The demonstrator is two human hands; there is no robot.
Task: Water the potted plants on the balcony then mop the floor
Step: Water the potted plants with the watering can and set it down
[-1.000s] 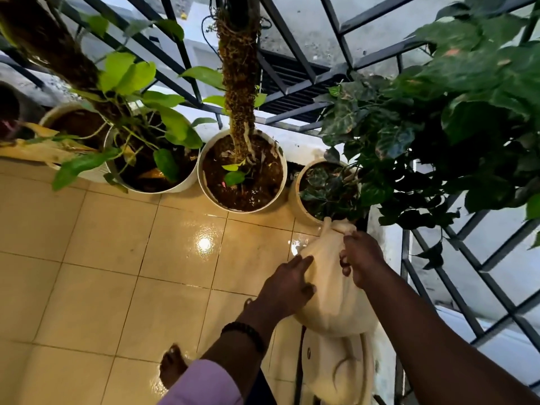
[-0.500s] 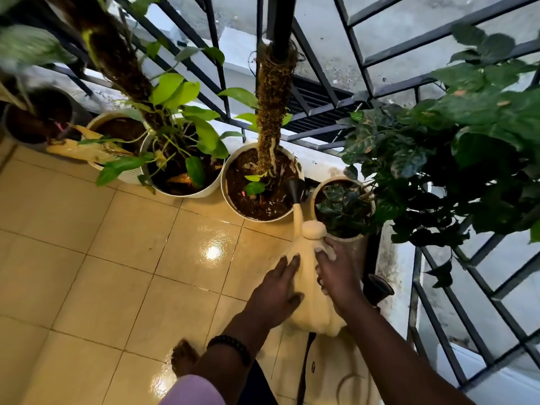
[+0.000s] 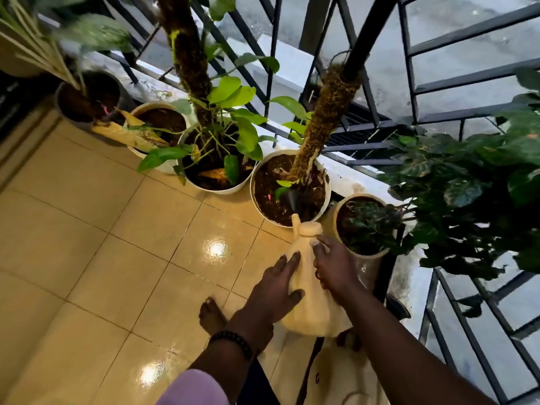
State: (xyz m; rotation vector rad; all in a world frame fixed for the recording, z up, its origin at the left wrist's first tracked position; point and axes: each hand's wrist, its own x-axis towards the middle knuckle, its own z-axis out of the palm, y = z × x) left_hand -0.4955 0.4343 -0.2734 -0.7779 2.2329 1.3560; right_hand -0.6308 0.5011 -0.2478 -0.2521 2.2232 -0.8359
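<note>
A cream watering can (image 3: 312, 299) is tilted forward, its dark spout head (image 3: 293, 199) over the soil of a white pot with a moss pole (image 3: 257, 176). My left hand (image 3: 276, 285) presses flat against the can's left side. My right hand (image 3: 333, 267) grips its upper right side near the neck. To the right stands a cream pot with dark leaves (image 3: 365, 258). More pots line the railing to the left: a white pot with green leaves (image 3: 204, 187), another white pot (image 3: 163, 168) and a dark pot (image 3: 62, 112).
Glossy wet beige tiles (image 3: 102, 258) cover the balcony floor. A black metal railing (image 3: 438, 118) runs behind the pots and down the right. A large dark-leaved plant (image 3: 473, 176) overhangs at right. My bare foot (image 3: 211, 315) stands near the can.
The view has swung left and more pots show. The can's spout has moved from the dark-leaved pot to over the moss-pole pot, with both hands still on the can.
</note>
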